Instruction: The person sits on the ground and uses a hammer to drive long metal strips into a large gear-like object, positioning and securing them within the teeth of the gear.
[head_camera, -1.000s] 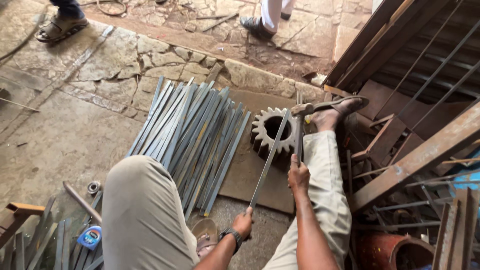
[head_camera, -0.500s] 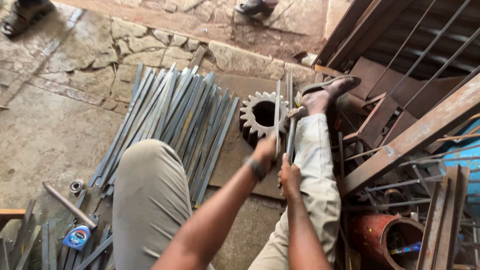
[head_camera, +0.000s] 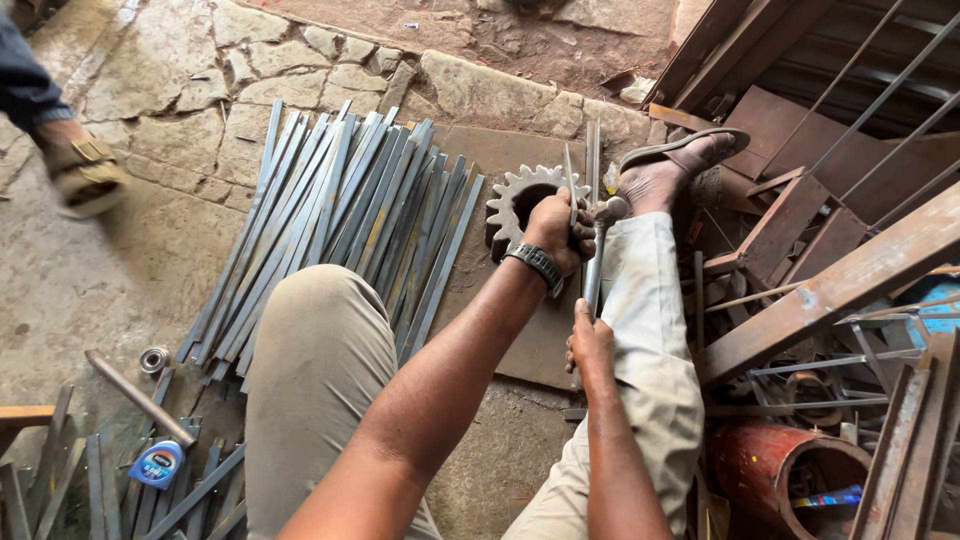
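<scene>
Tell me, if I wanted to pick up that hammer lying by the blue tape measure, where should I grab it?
Probably the long handle, near its upper-left end. The hammer lies flat and slanted on the ground, its lower end close to the tape measure and metal strips, so coming down from above on the open side looks easiest.

— See any packages, signs or screens down here?

— Hardly anything. The one labelled thing is a small tape measure (head_camera: 157, 464) lying on the floor (head_camera: 70, 300) at the lower left, among the loose steel strips. Its case is blue and rounded, and on its face sits a pale label, roughly round, white with a bit of red and dark print.

— Anything over on the right?

— Inside the rusty red drum (head_camera: 790, 480) at the lower right there's a narrow strip of something in blue, yellow and red. Could be a wrapper; too small to tell.

— No screens, no signs?

— None that I can see.
</scene>
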